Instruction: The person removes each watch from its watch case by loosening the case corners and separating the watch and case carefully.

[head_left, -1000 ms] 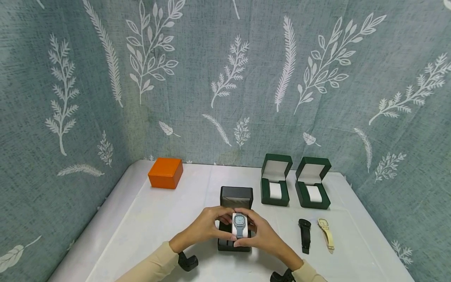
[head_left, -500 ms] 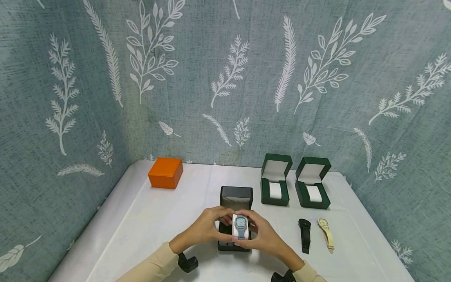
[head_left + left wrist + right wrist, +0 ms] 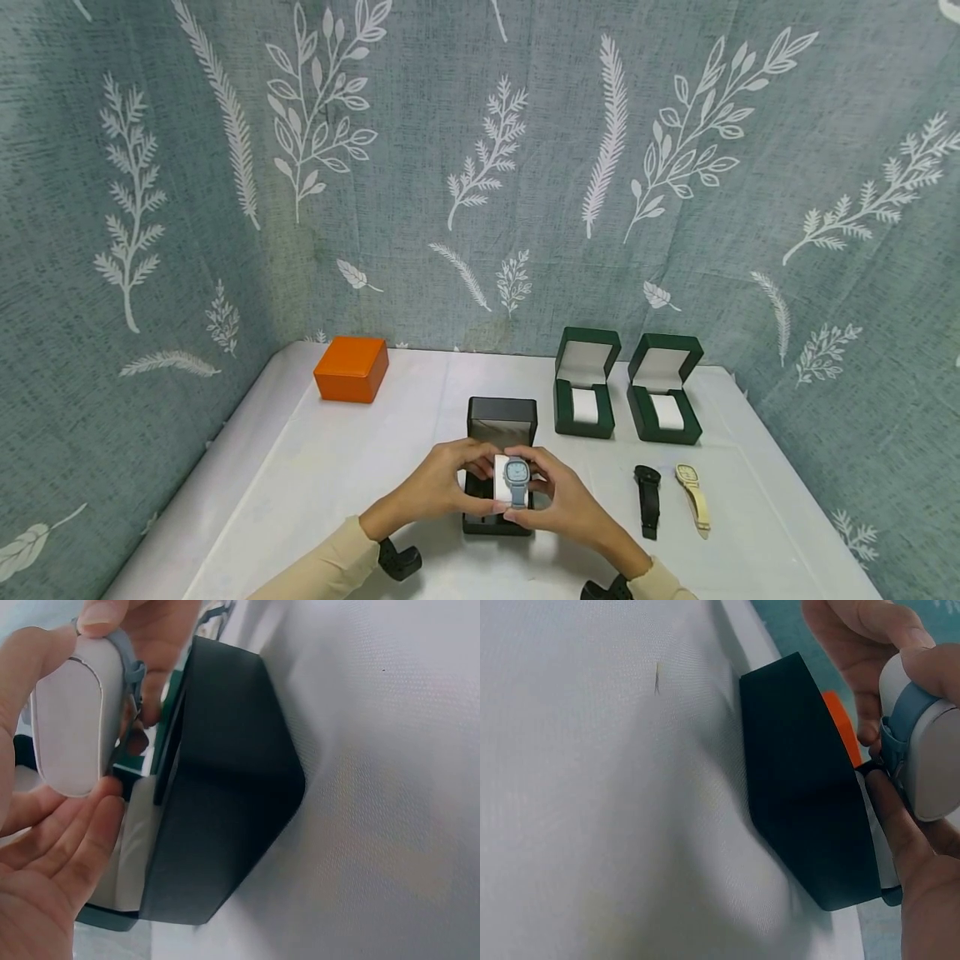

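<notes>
A wristwatch (image 3: 517,475) with a blue-grey strap and pale square face wraps a white watch cushion (image 3: 501,481). Both hands hold them just above an open black watch box (image 3: 502,410). On one side my left hand (image 3: 442,477) grips the cushion's end between thumb and fingers. My right hand (image 3: 561,498) pinches the other side, its thumb at the strap in the left wrist view. The strap's buckle side (image 3: 906,720) shows in the right wrist view. Hands and cushion hide much of the box's inside.
Two open green watch boxes (image 3: 584,425) (image 3: 665,428) with white cushions stand at the back right. In front of them lie a black watch (image 3: 648,502) and a gold watch (image 3: 693,500). A closed orange box (image 3: 351,369) sits at the back left of the white-covered table (image 3: 337,450).
The watch has shifted slightly right along the cushion, baring more white on its left. Both hands keep nearly the same place.
</notes>
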{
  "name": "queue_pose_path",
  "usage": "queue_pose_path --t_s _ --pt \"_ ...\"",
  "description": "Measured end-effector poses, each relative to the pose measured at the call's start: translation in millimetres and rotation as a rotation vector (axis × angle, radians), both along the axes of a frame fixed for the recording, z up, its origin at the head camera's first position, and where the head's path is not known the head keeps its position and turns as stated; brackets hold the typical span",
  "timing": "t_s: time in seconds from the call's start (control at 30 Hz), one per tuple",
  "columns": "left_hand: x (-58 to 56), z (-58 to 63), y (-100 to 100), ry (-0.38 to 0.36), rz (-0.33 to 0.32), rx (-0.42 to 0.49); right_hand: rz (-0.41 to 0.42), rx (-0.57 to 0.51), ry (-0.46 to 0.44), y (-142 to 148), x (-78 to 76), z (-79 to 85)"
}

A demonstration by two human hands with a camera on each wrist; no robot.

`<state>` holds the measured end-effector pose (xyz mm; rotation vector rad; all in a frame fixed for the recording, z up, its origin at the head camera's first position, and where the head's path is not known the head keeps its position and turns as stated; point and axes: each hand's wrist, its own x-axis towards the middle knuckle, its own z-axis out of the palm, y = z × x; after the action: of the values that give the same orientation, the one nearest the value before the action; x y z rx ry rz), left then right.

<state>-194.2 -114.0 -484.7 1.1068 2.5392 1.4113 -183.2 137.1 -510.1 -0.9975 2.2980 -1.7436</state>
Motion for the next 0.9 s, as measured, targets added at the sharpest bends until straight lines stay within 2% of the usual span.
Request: queue_pose_path --t_s 0.27,0.53,0.73,0.9 --pt "0.5 0.2 -0.9 0.021 -0.008 -0.004 0.032 -0.022 0.014 -0.1 0.5 -1.1" --pt "0.7 -0.6 -1.4 0.041 -0.001 -0.017 0.02 0.0 -0.005 -0.3 1.1 -0.1" --pt "0.3 -1.8 -2.2 0.045 -0.014 -0.014 0.058 -0.029 -0.008 -0.9 0.5 -0.4" --pt "-1.1 -2.5 -2.4 0.046 -0.02 -0.016 0.053 0.005 0.003 -1.2 0.0 1.2"
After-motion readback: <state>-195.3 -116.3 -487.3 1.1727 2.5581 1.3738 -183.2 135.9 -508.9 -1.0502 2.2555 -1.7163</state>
